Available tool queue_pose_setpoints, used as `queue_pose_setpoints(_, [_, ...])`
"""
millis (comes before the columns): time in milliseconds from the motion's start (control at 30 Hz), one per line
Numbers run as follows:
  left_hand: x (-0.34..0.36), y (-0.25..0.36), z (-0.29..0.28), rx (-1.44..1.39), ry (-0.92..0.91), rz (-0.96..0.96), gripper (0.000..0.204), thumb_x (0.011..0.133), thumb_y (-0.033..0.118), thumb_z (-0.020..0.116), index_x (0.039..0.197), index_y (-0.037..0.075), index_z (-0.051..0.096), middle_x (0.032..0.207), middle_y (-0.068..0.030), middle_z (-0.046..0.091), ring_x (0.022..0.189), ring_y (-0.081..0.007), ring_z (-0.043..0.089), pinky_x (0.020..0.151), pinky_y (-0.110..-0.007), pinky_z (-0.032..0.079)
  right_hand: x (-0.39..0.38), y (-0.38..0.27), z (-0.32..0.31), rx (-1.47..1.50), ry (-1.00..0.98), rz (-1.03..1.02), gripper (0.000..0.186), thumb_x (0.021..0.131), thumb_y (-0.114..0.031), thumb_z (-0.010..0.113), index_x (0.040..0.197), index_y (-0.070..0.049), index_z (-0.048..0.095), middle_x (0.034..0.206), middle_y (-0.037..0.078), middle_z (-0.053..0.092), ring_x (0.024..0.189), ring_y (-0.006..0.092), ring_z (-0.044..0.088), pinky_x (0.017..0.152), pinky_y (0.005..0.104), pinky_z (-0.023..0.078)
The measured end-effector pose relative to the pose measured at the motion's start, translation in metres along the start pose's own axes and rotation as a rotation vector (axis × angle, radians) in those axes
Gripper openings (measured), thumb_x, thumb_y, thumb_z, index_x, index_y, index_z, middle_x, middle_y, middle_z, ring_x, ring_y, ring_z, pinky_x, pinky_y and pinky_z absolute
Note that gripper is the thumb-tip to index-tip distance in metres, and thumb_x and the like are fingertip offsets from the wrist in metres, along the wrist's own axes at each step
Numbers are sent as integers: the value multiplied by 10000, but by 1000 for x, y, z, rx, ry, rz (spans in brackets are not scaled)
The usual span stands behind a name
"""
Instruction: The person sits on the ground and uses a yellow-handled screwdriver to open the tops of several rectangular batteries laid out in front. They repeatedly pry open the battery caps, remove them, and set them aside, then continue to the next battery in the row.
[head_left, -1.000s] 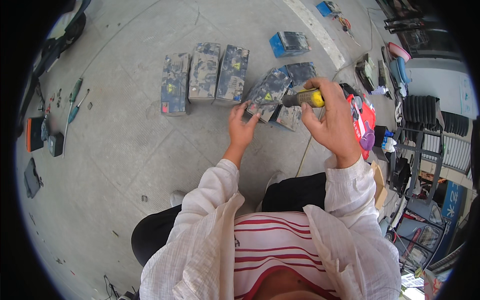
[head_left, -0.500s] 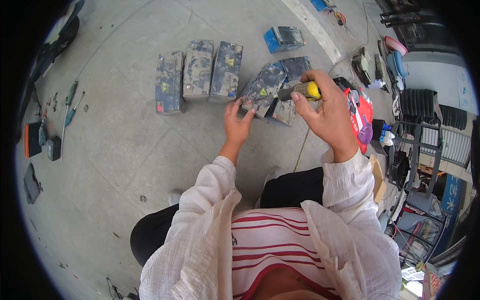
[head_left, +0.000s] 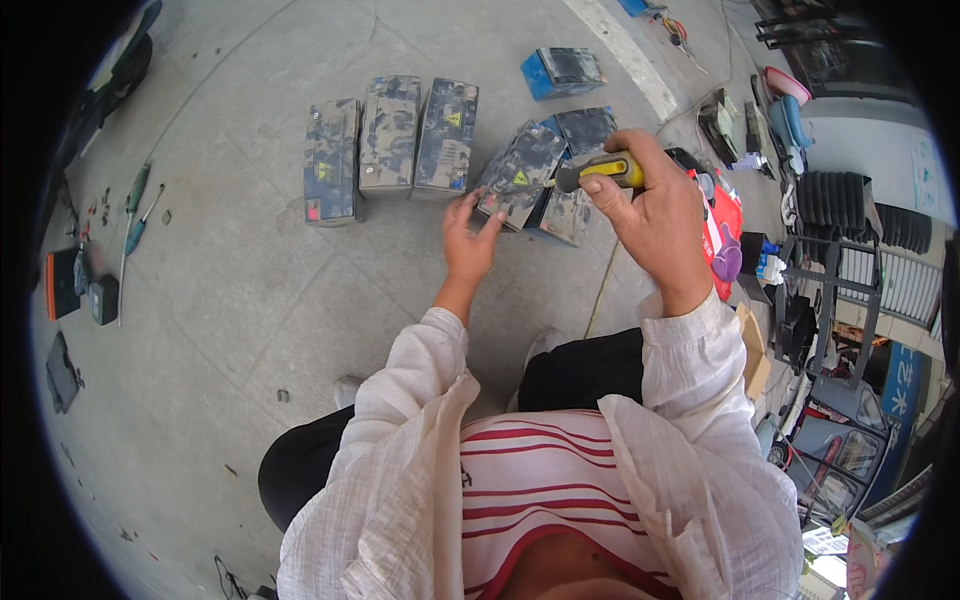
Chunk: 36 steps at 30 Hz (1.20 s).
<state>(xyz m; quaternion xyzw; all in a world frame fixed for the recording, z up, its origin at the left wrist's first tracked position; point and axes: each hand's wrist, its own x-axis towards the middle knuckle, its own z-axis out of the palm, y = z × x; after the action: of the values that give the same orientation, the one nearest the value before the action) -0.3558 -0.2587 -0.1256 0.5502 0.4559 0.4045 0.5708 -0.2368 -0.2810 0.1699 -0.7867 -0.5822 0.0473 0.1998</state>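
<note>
My right hand (head_left: 662, 228) is closed round the yellow-and-black handle of a screwdriver (head_left: 622, 172), above the right side of a dusty, dark battery (head_left: 524, 158) with a yellow warning triangle. The tool's tip is hard to make out against the battery. At that battery's near left corner, my left hand (head_left: 468, 243) grips the edge between fingers and thumb. The battery sits at a slant, and two more lie beside it: a blue-edged battery (head_left: 588, 128) behind and a dusty battery (head_left: 562, 217) partly hidden on the right.
Three upright batteries (head_left: 390, 130) stand in a row to the left. A blue battery (head_left: 565, 73) lies farther back. Screwdrivers (head_left: 135, 208) and small parts are on the concrete floor at far left. A red bag (head_left: 722, 235) lies right of my right hand, near a metal frame (head_left: 828, 300).
The screwdriver's handle has turned slightly in my right hand, and its thin shaft no longer shows stretching left across the battery. My left hand stays at the same corner.
</note>
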Motion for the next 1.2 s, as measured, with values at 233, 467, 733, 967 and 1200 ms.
queue_pose_setpoints(233, [1,6,2,16,-17,-29,502,826,224,817,1276,61,667,1220,-148,600,1177,-310,561,1033,-396,429,1,15,11,180,126,-305,400,890,-330,752,1089,-14,608,965,193,654,802,382,657,685,413,527])
queue_pose_setpoints(467, [0,-9,0,45,-20,24,528,866,292,782,1342,117,632,1269,-103,571,1164,-261,550,937,-393,431,-1,-7,-1,152,-90,148,357,841,-155,734,1126,-2,584,1061,216,610,947,362,636,812,395,514])
queue_pose_setpoints(733, [1,-6,2,48,-19,52,535,858,298,788,1338,115,636,1243,-100,588,1153,-257,559,914,-389,438,-4,5,4,168,78,-240,346,852,-185,764,1103,-9,603,1027,201,633,903,380,627,787,400,511])
queue_pose_setpoints(967, [1,-5,0,30,-17,27,515,847,260,798,1314,101,650,1234,-114,591,1150,-271,563,951,-389,437,-5,11,8,235,-8,-104,353,852,-127,714,1155,-6,580,1082,198,619,959,378,607,846,400,490])
queue_pose_setpoints(1200, [0,-1,1,-1,-8,-15,493,828,209,812,1279,73,667,1234,-153,594,1181,-308,559,1044,-399,420,-6,9,5,214,-20,-139,367,850,-89,694,1186,-6,571,1080,185,626,978,374,613,878,410,488])
